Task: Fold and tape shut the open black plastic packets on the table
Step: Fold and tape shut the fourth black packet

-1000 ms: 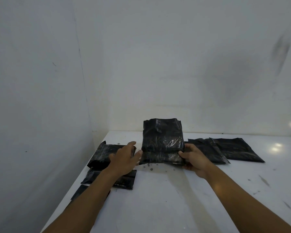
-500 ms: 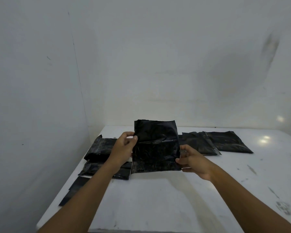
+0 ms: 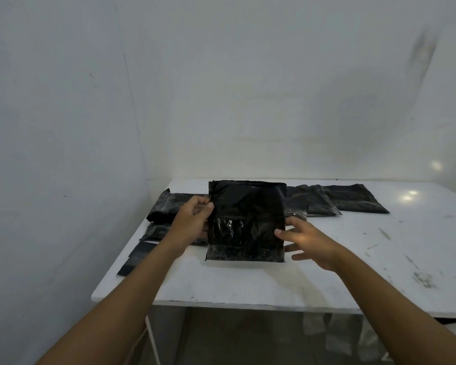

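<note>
A black plastic packet (image 3: 246, 219) is held upright above the white table (image 3: 327, 259), its strip-edged end hanging down. My left hand (image 3: 192, 219) pinches the packet's left edge near the top. At the packet's right edge, my right hand (image 3: 308, 239) has its thumb on the front face while the fingers spread out loosely below and behind. More black packets lie on the table: a stack at the left (image 3: 166, 206) and several at the back right (image 3: 353, 198).
Flat black strips (image 3: 137, 256) lie near the table's left front corner. Walls close in at the left and the back. The table's front edge (image 3: 248, 305) runs below my forearms, and the right half of the top carries only scuff marks.
The packet has been lifted off the table and turned upright toward me. My left hand moved up to its left edge, and my right hand's grip has loosened.
</note>
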